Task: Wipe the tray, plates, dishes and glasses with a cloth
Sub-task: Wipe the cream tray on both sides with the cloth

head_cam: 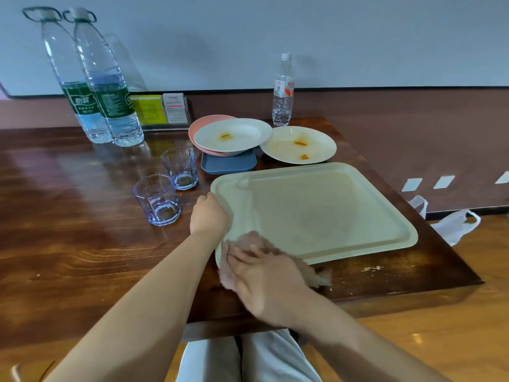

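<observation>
A large pale green tray [325,213] lies on the wooden table in front of me. My left hand [208,215] grips the tray's left rim. My right hand [264,274] presses a pinkish cloth [256,241] flat on the tray's near left corner, fingers stretched out over it. Behind the tray a white plate [298,145] with orange smears lies to the right. Another stained white plate [232,135] rests on a pink dish [198,125], stacked over a small blue dish [228,165]. Two clear bluish glasses [158,199] [180,168] stand left of the tray.
Two big water bottles [107,86] stand at the back left, and a small bottle [283,91] stands behind the plates. A card holder [162,110] leans by the wall. The table's right edge is near the tray; a white plastic bag [454,226] lies on the floor beyond it.
</observation>
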`<state>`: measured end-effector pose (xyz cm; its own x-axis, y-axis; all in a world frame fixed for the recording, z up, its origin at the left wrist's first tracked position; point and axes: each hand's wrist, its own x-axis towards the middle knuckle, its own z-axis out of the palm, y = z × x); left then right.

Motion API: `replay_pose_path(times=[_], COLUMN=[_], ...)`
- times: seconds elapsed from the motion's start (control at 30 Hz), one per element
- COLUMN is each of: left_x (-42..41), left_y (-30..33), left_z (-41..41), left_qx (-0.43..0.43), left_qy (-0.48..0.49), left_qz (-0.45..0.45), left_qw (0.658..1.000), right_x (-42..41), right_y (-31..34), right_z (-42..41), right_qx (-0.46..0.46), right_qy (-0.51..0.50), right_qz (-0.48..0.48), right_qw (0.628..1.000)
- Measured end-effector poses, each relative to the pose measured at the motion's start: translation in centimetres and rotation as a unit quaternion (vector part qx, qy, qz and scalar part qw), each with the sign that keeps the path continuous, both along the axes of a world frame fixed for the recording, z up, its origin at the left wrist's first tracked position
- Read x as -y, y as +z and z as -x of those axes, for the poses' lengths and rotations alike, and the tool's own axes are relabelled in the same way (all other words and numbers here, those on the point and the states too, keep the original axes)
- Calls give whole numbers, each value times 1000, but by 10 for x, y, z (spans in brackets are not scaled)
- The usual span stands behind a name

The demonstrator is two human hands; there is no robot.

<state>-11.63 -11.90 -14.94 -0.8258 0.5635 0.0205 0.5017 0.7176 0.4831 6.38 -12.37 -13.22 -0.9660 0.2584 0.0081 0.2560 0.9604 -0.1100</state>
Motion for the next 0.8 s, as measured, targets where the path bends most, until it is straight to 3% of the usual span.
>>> replay_pose_path(times=[0.23,0.47,0.67,0.8], left_x=[3,4,0,5], left_y=[3,3,4,4], left_z=[5,4,-9,-8], left_qx=[10,21,42,58], left_qy=[-32,-28,20,4], left_qz=[4,-17,-21,-13], left_qw=[999,999,999,998], right_x=[-17,-46,-11,10], right_y=[-26,-18,-47,-31], right_z=[-10,-48,2,3], right_qx=[-135,-175,-198,-189], right_qy=[35,-35,-12,-14], right_qz=[39,11,28,-7], right_qw=[990,984,980,982])
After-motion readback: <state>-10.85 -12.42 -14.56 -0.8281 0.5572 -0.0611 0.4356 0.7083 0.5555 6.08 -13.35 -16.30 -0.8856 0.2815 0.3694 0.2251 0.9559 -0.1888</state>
